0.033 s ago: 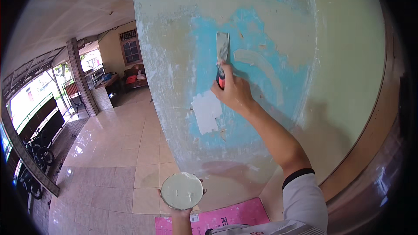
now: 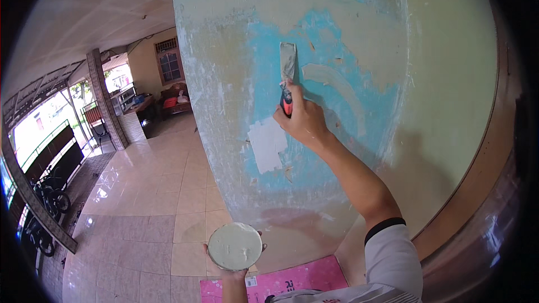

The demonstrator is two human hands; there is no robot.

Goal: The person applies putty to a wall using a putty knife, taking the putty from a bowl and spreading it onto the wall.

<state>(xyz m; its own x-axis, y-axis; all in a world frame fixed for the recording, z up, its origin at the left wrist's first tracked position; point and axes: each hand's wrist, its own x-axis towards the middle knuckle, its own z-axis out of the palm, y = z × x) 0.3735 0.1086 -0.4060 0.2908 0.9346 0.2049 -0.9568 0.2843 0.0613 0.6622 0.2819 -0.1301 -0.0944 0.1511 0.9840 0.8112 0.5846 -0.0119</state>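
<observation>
My right hand is closed around the red and black handle of a putty knife. The blade points up and lies at a blue bare area of the wall, with pale filler smeared on it. To its right runs a curved streak of filler; below left is a squarish whitish patch. Low down, my left hand supports a round tub from beneath, fingers wrapped about its sides. Smooth pale green-grey putty fills the tub.
A pink flattened sheet lies on the floor at the wall's foot. Tiled floor stretches to the left, toward a pillar, a desk and a bench. Bikes stand by a dark gate at far left. A pale green wall adjoins on the right.
</observation>
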